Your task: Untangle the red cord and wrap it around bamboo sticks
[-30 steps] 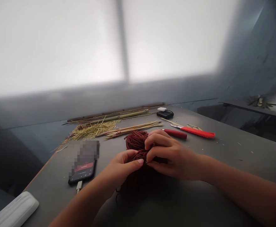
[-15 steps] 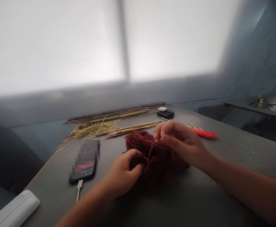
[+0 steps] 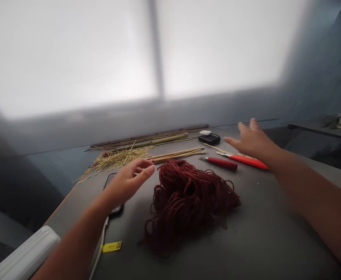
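A tangled heap of dark red cord (image 3: 188,196) lies on the grey table (image 3: 261,237), with neither hand on it. My left hand (image 3: 128,179) hovers just left of the heap, above a phone (image 3: 115,210), fingers stretched out and empty. My right hand (image 3: 252,140) is raised over the far right of the table with its fingers spread, holding nothing. It hangs above a red serrated tool (image 3: 248,160), and a red-handled knife (image 3: 220,163) lies beside that.
Thin bamboo sticks (image 3: 178,154) and a pile of straw-like shavings (image 3: 115,159) lie behind the cord, with longer canes (image 3: 147,142) along the far edge. A small black device (image 3: 209,138) sits at the back. A white cable with a yellow tag (image 3: 110,246) runs from the phone; a white case (image 3: 24,256) is at the near left.
Both hands have let go of the red cord and pulled apart. The right hand swung far right over the red tools; the left hand lifted and opened over the phone.
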A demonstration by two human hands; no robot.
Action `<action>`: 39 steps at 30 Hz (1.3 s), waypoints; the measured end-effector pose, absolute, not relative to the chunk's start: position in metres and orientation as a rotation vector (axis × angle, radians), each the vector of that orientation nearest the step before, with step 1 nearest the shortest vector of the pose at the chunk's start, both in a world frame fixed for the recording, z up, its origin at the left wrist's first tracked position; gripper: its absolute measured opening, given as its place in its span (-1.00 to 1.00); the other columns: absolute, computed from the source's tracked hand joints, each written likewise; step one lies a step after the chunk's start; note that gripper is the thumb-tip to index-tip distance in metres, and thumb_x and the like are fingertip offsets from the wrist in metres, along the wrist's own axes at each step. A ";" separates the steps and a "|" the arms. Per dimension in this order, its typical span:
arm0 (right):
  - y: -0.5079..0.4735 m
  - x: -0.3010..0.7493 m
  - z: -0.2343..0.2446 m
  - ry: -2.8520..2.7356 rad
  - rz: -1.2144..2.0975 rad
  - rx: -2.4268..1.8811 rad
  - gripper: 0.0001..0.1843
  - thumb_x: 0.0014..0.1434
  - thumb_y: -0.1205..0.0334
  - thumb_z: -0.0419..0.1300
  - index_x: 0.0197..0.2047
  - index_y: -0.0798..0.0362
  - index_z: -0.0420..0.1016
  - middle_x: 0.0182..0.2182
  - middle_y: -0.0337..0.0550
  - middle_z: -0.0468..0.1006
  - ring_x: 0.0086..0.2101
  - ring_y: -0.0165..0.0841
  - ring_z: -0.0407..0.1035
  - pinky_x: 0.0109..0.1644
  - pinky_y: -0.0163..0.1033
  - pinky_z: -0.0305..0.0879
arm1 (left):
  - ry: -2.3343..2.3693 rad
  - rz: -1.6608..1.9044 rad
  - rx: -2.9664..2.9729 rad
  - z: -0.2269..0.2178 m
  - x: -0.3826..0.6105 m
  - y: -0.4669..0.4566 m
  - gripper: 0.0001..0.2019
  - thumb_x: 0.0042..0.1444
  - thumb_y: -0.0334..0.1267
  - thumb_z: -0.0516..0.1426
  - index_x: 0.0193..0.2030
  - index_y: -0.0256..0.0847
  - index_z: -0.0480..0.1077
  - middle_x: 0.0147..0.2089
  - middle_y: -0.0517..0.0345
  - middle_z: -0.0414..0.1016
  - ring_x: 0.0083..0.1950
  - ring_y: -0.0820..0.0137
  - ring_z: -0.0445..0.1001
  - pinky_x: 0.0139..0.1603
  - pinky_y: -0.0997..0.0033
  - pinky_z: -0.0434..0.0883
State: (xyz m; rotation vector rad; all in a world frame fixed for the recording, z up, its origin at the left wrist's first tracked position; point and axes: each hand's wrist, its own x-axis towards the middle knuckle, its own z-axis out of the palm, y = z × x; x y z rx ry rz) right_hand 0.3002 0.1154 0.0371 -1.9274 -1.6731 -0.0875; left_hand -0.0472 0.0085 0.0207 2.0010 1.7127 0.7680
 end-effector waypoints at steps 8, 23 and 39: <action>0.117 0.271 -0.001 -2.177 -0.046 -1.492 -0.33 0.20 -0.11 0.18 0.23 0.17 0.43 0.36 0.24 0.19 0.34 0.14 0.07 0.38 0.21 0.09 | 2.555 0.538 1.658 -0.019 -0.099 0.042 -0.21 -0.03 -0.09 0.16 0.31 -0.44 0.08 0.24 -0.73 0.20 0.21 -0.60 0.27 -0.04 -0.41 0.29; 0.099 0.259 -0.003 -2.229 0.064 -1.204 -0.39 0.24 -0.08 0.19 0.23 0.13 0.43 0.30 0.20 0.29 0.31 0.03 0.16 0.30 0.16 0.22 | 2.604 0.468 1.695 -0.027 -0.089 0.045 -0.41 0.09 -0.20 0.09 0.26 -0.37 0.16 0.31 -0.63 0.07 0.14 -0.58 0.33 -0.09 -0.33 0.33; 0.068 0.243 0.015 -2.430 0.626 -0.676 -0.78 0.21 0.09 0.30 -0.32 0.06 0.65 -0.24 -0.12 0.62 -0.23 -0.34 0.51 -0.09 -0.24 0.42 | 1.193 0.871 2.363 -0.025 0.013 -0.005 -0.57 0.18 -0.28 0.19 0.20 -0.04 0.37 0.26 -0.01 0.41 0.28 0.13 0.35 0.30 0.13 0.28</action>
